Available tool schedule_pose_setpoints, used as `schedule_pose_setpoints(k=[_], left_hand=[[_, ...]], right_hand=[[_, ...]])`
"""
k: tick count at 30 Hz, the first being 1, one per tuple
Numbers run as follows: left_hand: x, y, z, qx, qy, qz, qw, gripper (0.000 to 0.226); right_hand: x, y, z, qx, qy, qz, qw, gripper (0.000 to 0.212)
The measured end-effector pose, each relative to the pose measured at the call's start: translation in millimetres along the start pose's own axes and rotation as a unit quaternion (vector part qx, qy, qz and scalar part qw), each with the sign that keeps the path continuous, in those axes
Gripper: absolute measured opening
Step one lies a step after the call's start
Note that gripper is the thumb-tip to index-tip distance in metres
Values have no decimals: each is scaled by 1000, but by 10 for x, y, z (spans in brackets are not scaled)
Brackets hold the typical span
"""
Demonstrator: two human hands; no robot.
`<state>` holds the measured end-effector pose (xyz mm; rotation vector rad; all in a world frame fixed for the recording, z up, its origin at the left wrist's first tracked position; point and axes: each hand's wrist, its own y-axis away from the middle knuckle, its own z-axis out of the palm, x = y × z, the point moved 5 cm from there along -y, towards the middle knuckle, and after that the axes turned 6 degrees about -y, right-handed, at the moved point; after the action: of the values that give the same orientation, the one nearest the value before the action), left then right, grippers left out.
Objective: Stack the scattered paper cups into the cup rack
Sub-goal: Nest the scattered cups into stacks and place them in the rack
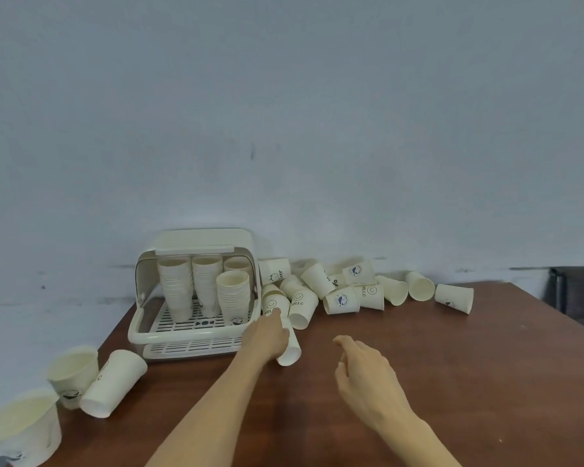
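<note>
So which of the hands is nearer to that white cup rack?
The left hand, close by the cup rack's front right corner, gripping a lying cup. The right hand hovers farther right, holding nothing.

- Cream cup rack [142,333] is sitting with its lid [203,241] flipped up, holding four upright cup stacks [233,298].
- Loose paper cups [341,299] are lying tumbled just right of it.
- Three cups [113,382] are lying at the near left.

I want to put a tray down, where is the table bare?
Bare: the brown table in front of the scattered cups, right of the right hand. Crowded: along the wall beside the cup rack, and the left corner with three cups.
</note>
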<state>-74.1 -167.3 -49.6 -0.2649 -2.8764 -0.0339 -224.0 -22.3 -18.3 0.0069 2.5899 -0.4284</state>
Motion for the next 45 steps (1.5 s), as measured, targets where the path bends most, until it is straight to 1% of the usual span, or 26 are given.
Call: schedule_pose_setpoints(k=[2,4,7,10,14,17,20,24,26,28,30,33,38,42,45], left_hand=[[-25,-55,66,-31,-13,-13,999,59],[-42,-64,118,-56,13,-26,998,67],[-35,-29,151,-73,76,-32,994,63],[-18,51,100,-73,97,-29,992,60],[50,214,38,-75,135,-19,988,52],[62,299,31,-64,131,3,989,51],[67,405,31,-58,99,29,993,36],[41,544,-51,-16,97,61,993,17],[-29,580,-90,10,110,61,992,12],[-126,606,-140,34,107,54,992,16],[-219,634,-193,64,81,58,993,20],[-393,684,-324,103,73,60,990,19],[-694,744,-637,170,80,59,980,19],[-936,698,-819,199,86,53,975,18],[-1074,656,-886,208,74,52,974,16]], right_hand=[[14,-66,11,-9,2,-9,1000,44],[5,-117,39,-21,5,-19,1000,44],[-30,-177,96,-37,4,-37,999,44],[-65,-222,153,-45,7,-53,998,44],[-103,-279,205,-58,5,-49,997,42],[-153,-333,248,-59,-3,-35,998,42],[-202,-402,290,-48,-27,-13,998,46],[-244,-475,372,-28,-44,15,999,42],[-257,-522,406,-15,-46,29,998,39],[-265,-598,441,-1,-39,37,999,39],[-271,-722,485,11,-31,47,998,39],[-273,-963,592,25,-29,59,998,40],[-307,-1438,908,-9,-14,68,998,35],[-324,-1748,1186,-60,45,85,994,37],[-351,-1946,1342,-90,68,87,990,33]])
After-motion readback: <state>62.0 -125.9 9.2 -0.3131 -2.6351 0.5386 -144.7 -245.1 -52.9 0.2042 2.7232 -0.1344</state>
